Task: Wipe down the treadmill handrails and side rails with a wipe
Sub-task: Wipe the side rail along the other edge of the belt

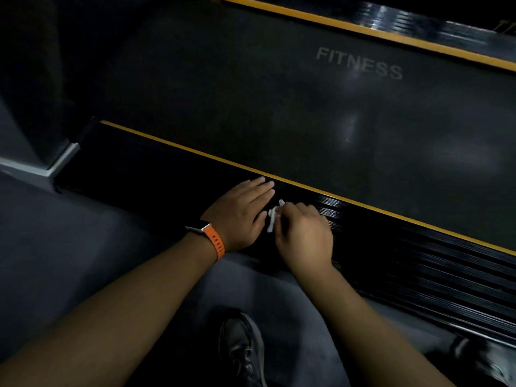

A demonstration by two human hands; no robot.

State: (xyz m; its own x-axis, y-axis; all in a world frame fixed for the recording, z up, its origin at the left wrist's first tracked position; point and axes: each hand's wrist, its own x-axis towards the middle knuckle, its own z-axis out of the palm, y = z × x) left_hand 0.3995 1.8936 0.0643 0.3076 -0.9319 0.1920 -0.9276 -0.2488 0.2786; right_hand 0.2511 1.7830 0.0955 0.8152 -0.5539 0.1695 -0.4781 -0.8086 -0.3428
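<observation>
The near side rail [418, 263] runs from middle left to lower right. At centre the left hand [240, 216] lies flat on it and the right hand [304, 236] grips a wipe [273, 217] just beside, filling that stretch. Rightward the rail runs open to the frame edge; leftward it is bare up to a grey post base [51, 169]. Above the yellow stripe [195, 153], the belt [279, 107] lies open to the far rail [418, 20] at upper right.

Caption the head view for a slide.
Right hand grips a crumpled white wipe on ribbed black treadmill side rail; left hand rests flat beside it.
</observation>
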